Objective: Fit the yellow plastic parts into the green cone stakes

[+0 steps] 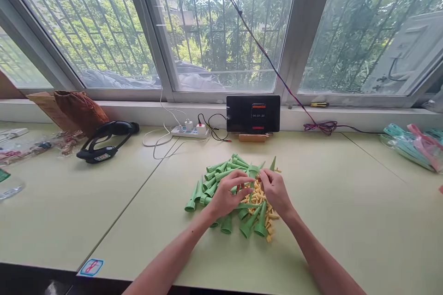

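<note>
Green cones (209,185) and small yellow pieces (258,197) lie heaped in front of the tablet (242,117). There, left hand (230,193) grasps one upturned cone (254,172); right hand (275,190) pinches beside it, contents cannot be told.

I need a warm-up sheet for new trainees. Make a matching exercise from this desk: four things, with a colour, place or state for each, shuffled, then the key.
1. Cones
2. Small pieces
3. Screen
4. Strapped device

A. Propped up, showing digits
B. Pale yellow
C. Black, left of the power strip
D. Green

Pairs: 1-D, 2-B, 3-A, 4-C
</note>
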Demonstrator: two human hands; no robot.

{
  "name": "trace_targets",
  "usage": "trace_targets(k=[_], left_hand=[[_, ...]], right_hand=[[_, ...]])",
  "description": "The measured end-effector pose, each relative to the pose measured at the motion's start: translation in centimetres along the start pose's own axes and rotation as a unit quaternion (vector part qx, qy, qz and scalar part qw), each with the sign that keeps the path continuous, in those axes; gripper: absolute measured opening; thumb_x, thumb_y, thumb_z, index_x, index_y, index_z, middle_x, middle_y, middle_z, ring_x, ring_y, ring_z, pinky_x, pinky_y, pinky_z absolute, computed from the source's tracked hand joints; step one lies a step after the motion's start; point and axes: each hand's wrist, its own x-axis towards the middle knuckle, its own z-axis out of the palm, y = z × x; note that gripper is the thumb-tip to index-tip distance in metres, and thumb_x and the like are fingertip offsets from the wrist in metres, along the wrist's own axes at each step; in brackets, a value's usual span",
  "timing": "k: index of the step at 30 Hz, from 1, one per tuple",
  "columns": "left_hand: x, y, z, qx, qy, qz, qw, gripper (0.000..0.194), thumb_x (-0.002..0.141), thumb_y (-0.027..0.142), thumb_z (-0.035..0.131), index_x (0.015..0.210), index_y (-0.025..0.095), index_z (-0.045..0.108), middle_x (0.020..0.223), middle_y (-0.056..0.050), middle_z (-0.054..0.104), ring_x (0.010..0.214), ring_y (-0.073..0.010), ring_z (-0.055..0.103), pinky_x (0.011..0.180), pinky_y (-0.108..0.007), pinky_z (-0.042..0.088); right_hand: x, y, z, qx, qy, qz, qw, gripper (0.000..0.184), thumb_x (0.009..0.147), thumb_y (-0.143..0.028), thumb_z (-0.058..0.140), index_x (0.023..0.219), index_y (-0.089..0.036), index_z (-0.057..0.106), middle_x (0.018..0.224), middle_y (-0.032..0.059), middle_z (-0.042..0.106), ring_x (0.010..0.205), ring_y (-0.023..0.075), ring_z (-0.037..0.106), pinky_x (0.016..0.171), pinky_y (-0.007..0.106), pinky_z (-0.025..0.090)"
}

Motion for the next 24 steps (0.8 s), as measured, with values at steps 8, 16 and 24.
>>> trace_targets(k=[8,16,24], left_hand=[[0.21,0.01,-0.06,0.035,0.030,-0.056,0.997,0.031,0.081,0.031,0.073,0.106,0.019,0.059,0.096,-0.003,0.066,0.079,-0.0154,0.060,0.077,-0.031,0.050],[0.20,-0.37,-0.13,0.075,0.017,-0.009,0.997,0.017,0.087,0.029,0.066,0.100,0.019,0.064,0.088,-0.003,0.063,0.080,-0.0162,0.059,0.074,-0.029,0.049],[0.08,-0.77,-0.55,0.133,0.023,0.034,0.990,0.022,0.095,0.030,0.054,0.109,0.022,0.068,0.079,-0.003,0.055,0.070,-0.0144,0.051,0.064,-0.025,0.044]], right_hand=[[0.03,-0.08,0.13,0.115,-0.041,0.039,0.992,0.039,0.094,-0.044,0.048,0.064,-0.020,0.041,0.052,-0.0063,0.034,0.046,0.0079,0.027,0.043,0.023,0.022],[0.13,-0.38,-0.12,0.228,-0.115,0.073,0.964,0.038,0.090,-0.045,0.054,0.064,-0.020,0.042,0.047,-0.0091,0.030,0.041,0.0053,0.019,0.040,0.022,0.015],[0.03,-0.77,-0.21,0.243,-0.159,0.078,0.954,0.041,0.089,-0.045,0.055,0.062,-0.020,0.040,0.051,-0.0090,0.028,0.042,0.0051,0.020,0.040,0.022,0.015]])
